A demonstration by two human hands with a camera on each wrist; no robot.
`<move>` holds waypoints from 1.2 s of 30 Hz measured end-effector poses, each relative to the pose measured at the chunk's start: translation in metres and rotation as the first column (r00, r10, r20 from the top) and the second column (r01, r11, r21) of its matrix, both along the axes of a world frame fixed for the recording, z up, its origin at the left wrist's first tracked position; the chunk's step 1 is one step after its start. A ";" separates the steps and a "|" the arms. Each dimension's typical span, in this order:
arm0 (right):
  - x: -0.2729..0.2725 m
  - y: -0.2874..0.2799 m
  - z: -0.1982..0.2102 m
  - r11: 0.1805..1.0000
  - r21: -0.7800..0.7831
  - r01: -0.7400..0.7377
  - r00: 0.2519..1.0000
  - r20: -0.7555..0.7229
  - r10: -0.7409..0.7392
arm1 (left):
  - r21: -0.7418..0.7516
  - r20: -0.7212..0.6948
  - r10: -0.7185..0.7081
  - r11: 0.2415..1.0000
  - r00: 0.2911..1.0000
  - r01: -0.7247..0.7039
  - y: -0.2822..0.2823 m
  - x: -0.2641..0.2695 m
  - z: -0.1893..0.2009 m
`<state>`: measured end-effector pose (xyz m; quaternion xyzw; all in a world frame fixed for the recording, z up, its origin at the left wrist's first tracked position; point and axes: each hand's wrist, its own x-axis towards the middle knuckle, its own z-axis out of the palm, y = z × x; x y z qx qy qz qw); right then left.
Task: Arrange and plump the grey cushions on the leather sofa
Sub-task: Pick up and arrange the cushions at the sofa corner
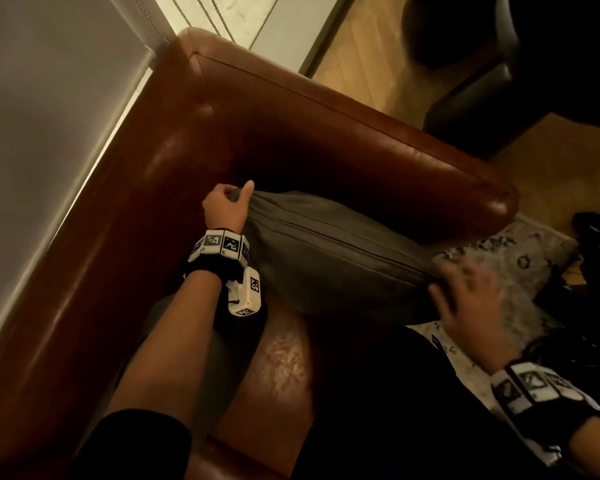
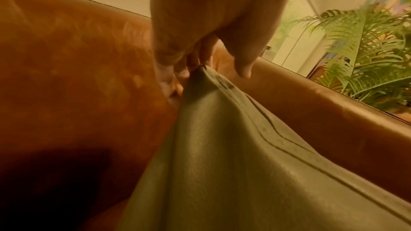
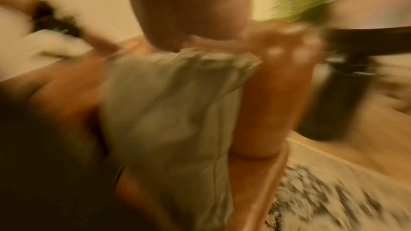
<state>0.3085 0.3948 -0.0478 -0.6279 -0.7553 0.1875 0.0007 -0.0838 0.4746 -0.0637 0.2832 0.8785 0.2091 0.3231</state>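
A grey cushion (image 1: 326, 258) stands on edge on the brown leather sofa (image 1: 291, 133), leaning along the armrest. My left hand (image 1: 227, 202) pinches its far top corner near the sofa's inner corner; the left wrist view shows that corner (image 2: 201, 69) bunched between my fingers (image 2: 169, 76). My right hand (image 1: 465, 292), blurred, lies with spread fingers on the cushion's near end. In the right wrist view the cushion (image 3: 166, 111) is smeared, with fingers (image 3: 200, 41) across its top edge. A second grey cushion (image 1: 229, 358) lies partly hidden under my left forearm.
A patterned rug (image 1: 499, 251) lies beyond the armrest on a wooden floor. A dark seat (image 1: 482, 81) stands past the sofa, with black items (image 1: 596, 244) at the right edge. A leafy plant (image 2: 367, 50) is behind the armrest. My black-clad leg (image 1: 395, 393) is by the seat.
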 end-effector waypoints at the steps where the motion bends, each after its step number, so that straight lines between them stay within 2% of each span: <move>1: 0.007 0.011 0.003 0.966 -0.091 0.241 0.970 0.038 -0.238 | 0.002 -0.023 -0.011 1.000 1.000 0.011 0.001 0.001 -0.001; 2: 0.013 0.022 0.004 0.874 -0.228 0.429 0.902 0.064 -0.426 | 0.002 -0.043 -0.013 1.000 0.999 0.013 0.002 0.001 -0.001; 3: 0.019 0.031 0.002 0.731 -0.397 0.555 0.816 0.090 -0.571 | 0.000 -0.056 -0.004 1.000 0.998 0.004 0.003 0.002 -0.001; 4: 0.022 0.039 -0.002 0.544 -0.570 0.616 0.703 0.085 -0.706 | -0.010 -0.063 0.014 1.000 0.998 -0.015 0.005 0.003 -0.001; 5: 0.022 0.045 -0.007 0.404 -0.691 0.600 0.598 0.052 -0.800 | -0.026 -0.063 0.033 0.999 0.997 -0.035 0.006 0.005 0.000; 6: 0.017 0.047 -0.013 0.370 -0.731 0.573 0.545 0.004 -0.838 | -0.041 -0.059 0.048 0.998 0.997 -0.051 0.008 0.006 0.001; 7: 0.008 0.047 -0.019 0.423 -0.710 0.563 0.564 -0.045 -0.825 | -0.050 -0.052 0.061 0.997 0.997 -0.064 0.009 0.008 0.002; 9: -0.017 0.041 -0.017 0.695 -0.495 0.521 0.720 -0.183 -0.670 | -0.038 -0.036 0.087 0.995 0.996 -0.088 0.012 0.010 0.005; 10: -0.025 0.036 -0.010 0.787 -0.384 0.483 0.763 -0.257 -0.594 | -0.014 -0.035 0.098 0.995 0.995 -0.099 0.013 0.007 0.008; 12: -0.027 0.027 0.004 0.844 -0.277 0.460 0.758 -0.373 -0.536 | 0.049 -0.071 0.119 0.992 0.990 -0.115 0.012 -0.007 0.012; 16: -0.010 0.021 -0.002 0.832 -0.260 0.490 0.743 -0.375 -0.554 | 0.092 -0.121 0.089 0.993 0.989 -0.078 0.013 -0.021 0.015; 21: -0.007 0.023 -0.020 0.777 -0.440 0.451 0.797 -0.192 -0.572 | -0.025 -0.066 0.068 0.997 0.995 -0.070 0.008 -0.009 0.004; 23: -0.008 0.020 -0.024 0.802 -0.403 0.441 0.832 -0.151 -0.533 | -0.052 -0.059 0.019 0.998 0.998 -0.022 0.006 -0.009 0.002; 25: -0.013 0.021 -0.026 0.857 -0.291 0.426 0.870 -0.128 -0.476 | -0.013 -0.082 0.000 1.000 0.997 -0.001 0.008 -0.007 0.005; 29: -0.012 0.025 -0.017 0.909 -0.050 0.413 0.906 -0.081 -0.416 | 0.126 -0.081 0.094 0.989 0.992 -0.084 0.018 -0.013 0.006; 33: -0.003 0.020 -0.027 0.883 -0.137 0.449 0.882 -0.092 -0.463 | -0.006 0.046 0.122 0.993 0.991 -0.122 0.021 -0.012 -0.007; 36: -0.007 0.020 -0.031 0.860 -0.180 0.477 0.848 -0.163 -0.505 | -0.083 0.060 0.092 0.993 0.994 -0.087 0.022 -0.016 -0.011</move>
